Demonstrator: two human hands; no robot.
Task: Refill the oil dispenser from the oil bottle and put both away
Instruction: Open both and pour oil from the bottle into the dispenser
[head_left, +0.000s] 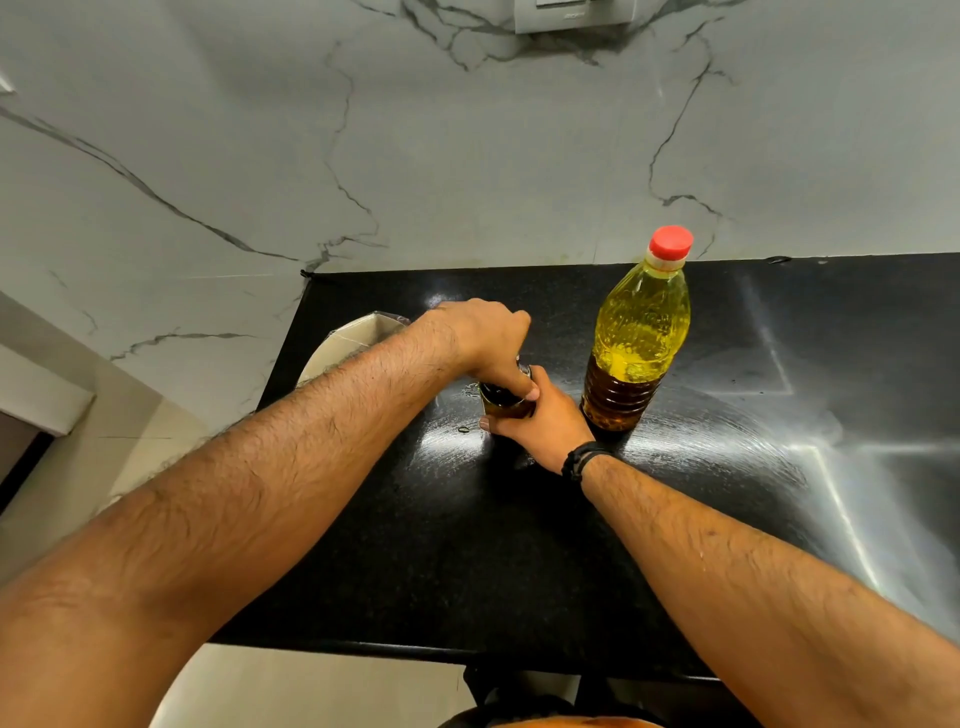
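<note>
**Around the black counter**

The black counter (519, 545) is glossy, streaked with bright reflections toward its right side. Behind it rises a white marble-look wall (467, 156) with grey veins. A white switch plate (574, 13) sits on that wall, above the counter. A pale cardboard piece (353, 340) lies at the counter's left edge.

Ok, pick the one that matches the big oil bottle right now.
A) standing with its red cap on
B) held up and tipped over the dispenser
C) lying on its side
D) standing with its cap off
A: the oil bottle stands upright on the counter with its red cap on, while both hands are on the small dispenser beside it.
</note>
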